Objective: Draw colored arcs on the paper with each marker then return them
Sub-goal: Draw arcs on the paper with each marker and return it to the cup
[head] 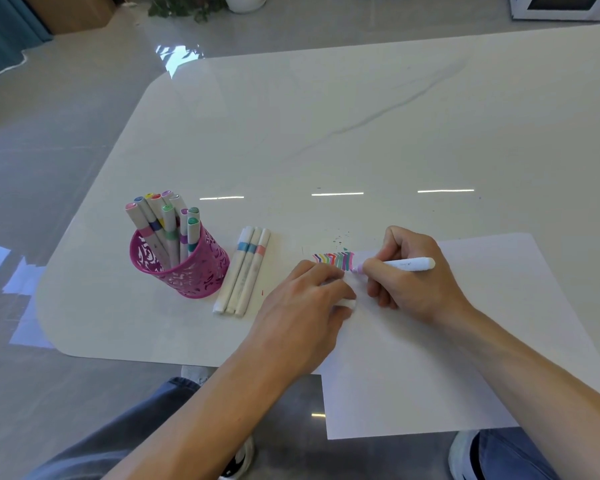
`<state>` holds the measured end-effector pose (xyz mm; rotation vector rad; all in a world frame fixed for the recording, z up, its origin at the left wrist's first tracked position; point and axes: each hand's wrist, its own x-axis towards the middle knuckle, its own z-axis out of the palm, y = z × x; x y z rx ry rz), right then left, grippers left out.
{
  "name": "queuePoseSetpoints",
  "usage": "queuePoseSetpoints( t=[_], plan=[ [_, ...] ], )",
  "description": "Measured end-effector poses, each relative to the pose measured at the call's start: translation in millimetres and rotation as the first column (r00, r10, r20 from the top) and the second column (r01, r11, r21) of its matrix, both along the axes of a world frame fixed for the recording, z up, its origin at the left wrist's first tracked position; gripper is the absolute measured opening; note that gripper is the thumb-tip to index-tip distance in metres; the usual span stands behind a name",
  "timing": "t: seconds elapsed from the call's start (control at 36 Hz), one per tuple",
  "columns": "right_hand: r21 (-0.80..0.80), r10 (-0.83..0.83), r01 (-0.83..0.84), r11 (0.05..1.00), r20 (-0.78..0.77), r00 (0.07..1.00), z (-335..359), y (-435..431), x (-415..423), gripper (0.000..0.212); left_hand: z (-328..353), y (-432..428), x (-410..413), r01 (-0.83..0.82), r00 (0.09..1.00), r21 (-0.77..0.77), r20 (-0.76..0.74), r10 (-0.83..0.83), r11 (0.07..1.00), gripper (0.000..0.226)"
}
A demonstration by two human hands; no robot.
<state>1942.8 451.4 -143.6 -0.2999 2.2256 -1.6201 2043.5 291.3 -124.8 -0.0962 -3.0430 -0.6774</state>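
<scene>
Right hand (404,271) grips a white marker (407,264), tip down on the paper (465,341) beside a row of coloured strokes (335,260). Left hand (302,313) presses the sheet, a cap (347,304) tucked in its fingers. Three markers (243,271) lie beside the pink cup (184,268).

Brightness: even, bright daylight.
Glare: three white streaks across the tabletop (361,133) middle; a window reflection at its far left corner.
Shadows: soft, faint (beneath both forearms).
Distortion: wide-angle bowing of tabletop edges.
Focus: slightly soft throughout.
</scene>
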Motion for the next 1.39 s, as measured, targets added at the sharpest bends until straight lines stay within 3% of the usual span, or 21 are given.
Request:
queuePoseSetpoints(
  t=[0.17,0.36,0.47,0.75,0.86,0.97,1.14,1.25,1.39],
  plan=[
    [-0.004,0.004,-0.004,1.0,0.011,1.0,-1,1,-1,0.026,-2,0,0,0.006,1.0,0.002,-0.026,-0.006,1.0,0.016],
    [-0.258,-0.095,0.108,0.96,0.063,0.994,0,4,-8,0.032,-2,1,2,0.039,0.997,-0.035,-0.065,-0.042,0.999,0.015],
    [-0.324,-0.119,0.135,0.936,0.068,0.991,3,2,-9,0.031,-1,0,5,0.04,0.993,-0.065,-0.108,-0.047,0.997,0.013],
    [-0.247,-0.144,0.143,0.958,0.016,0.989,26,9,0,0.01,0,-1,6,0.016,0.978,-0.109,-0.205,-0.038,0.994,0.009],
    [-0.235,-0.115,0.124,0.964,0.053,0.992,38,18,11,0.017,4,-2,9,-0.054,0.976,0.001,-0.209,0.053,0.999,0.013],
    [-0.274,-0.082,0.111,0.955,0.115,0.99,50,23,23,0.032,8,-1,12,-0.202,0.974,0.201,-0.059,0.218,0.959,0.022],
    [-0.284,-0.076,0.106,0.953,0.114,0.991,58,24,30,0.015,10,2,10,-0.344,0.938,0.579,0.182,0.294,0.739,0.015],
    [-0.256,-0.078,0.096,0.962,0.081,0.994,59,24,31,0.015,11,1,8,-0.346,0.938,0.643,0.212,0.276,0.683,0.016],
    [-0.223,-0.041,0.061,0.973,0.091,0.995,59,21,32,0.013,10,2,6,-0.315,0.949,0.647,0.207,0.238,0.695,0.019]
  ],
)
